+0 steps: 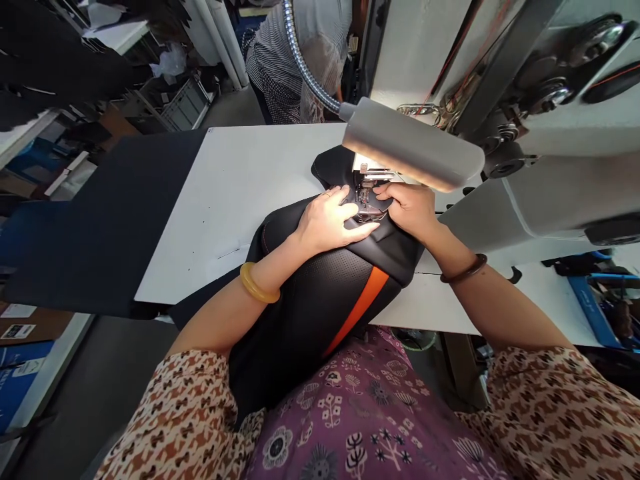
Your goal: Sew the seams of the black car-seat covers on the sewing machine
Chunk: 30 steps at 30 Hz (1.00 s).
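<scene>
A black leather cover (pixel 320 293) with an orange stripe (pixel 357 310) lies across the white table (pixel 240 193) and hangs into my lap. My left hand (pixel 327 220) lies flat on it, fingers stretched toward the presser foot (pixel 367 193) of the sewing machine (pixel 545 100). My right hand (pixel 410 208) presses the cover just right of the foot, fingers curled and closed on its edge. A yellow bangle is on my left wrist, a dark one on my right.
A grey lamp (pixel 413 150) on a flexible neck hangs over the needle area. A dark sheet (pixel 105 227) covers the table's left end. Another person in a striped top (pixel 280 63) is beyond the table. Boxes and shelves stand at left.
</scene>
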Motion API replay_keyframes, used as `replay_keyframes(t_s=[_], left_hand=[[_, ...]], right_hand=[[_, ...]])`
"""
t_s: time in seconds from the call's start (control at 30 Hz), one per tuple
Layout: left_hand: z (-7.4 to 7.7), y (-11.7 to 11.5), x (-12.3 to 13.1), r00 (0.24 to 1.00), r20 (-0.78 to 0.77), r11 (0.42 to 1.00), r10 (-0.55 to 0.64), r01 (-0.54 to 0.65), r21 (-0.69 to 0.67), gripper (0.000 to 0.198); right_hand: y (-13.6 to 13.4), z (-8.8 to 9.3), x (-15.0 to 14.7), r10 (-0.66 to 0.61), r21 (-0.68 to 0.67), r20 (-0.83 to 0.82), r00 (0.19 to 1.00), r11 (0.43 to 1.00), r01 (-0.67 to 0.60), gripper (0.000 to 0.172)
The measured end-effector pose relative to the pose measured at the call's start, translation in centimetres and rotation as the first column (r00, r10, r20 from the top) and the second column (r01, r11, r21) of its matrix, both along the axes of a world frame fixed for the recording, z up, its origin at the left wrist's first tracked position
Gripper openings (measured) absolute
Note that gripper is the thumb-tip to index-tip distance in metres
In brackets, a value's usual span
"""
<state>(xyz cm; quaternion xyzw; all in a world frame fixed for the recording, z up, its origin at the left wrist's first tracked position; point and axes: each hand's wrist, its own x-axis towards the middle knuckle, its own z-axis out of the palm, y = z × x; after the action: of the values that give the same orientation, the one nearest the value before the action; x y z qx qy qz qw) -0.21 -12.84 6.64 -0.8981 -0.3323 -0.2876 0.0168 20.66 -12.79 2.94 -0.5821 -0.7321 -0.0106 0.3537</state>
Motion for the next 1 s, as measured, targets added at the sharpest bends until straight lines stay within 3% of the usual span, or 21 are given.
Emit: replay_keyframes(t_s=[0.67,0.8,0.9,0.97,1.0], left_hand=[[-0.8,0.2,0.0,1.000,0.017,0.999,0.021,-0.022,0.031,0.051],[-0.1,0.6,0.2,0.999,-0.013,0.999,0.035,-0.035,0.002,0.050],[0.7,-2.2,0.1,0.992,-0.075,0.994,0.105,-0.107,-0.027,0.045],[0.6,-6.5,-0.4,0.981,-0.163,0.994,0.101,-0.106,-0.020,0.043],[0.3,-9.1,-0.9,0.975,-0.216,0.999,0.041,-0.045,-0.011,0.048]], right_hand=[[-0.3,0.4,-0.3,0.012,-0.010,0.002,1.000,1.000,-0.012,0.040],[-0.1,0.4,-0.3,-0.012,-0.045,-0.004,1.000,0.999,0.012,0.039],[-0.1,0.4,-0.3,-0.026,-0.073,-0.004,1.000,0.997,0.025,0.039],[-0.1,0.4,-0.3,-0.025,-0.086,-0.019,1.000,0.996,0.023,0.039],[-0.1,0.4,-0.4,-0.022,-0.094,-0.027,0.999,0.995,0.019,0.039]])
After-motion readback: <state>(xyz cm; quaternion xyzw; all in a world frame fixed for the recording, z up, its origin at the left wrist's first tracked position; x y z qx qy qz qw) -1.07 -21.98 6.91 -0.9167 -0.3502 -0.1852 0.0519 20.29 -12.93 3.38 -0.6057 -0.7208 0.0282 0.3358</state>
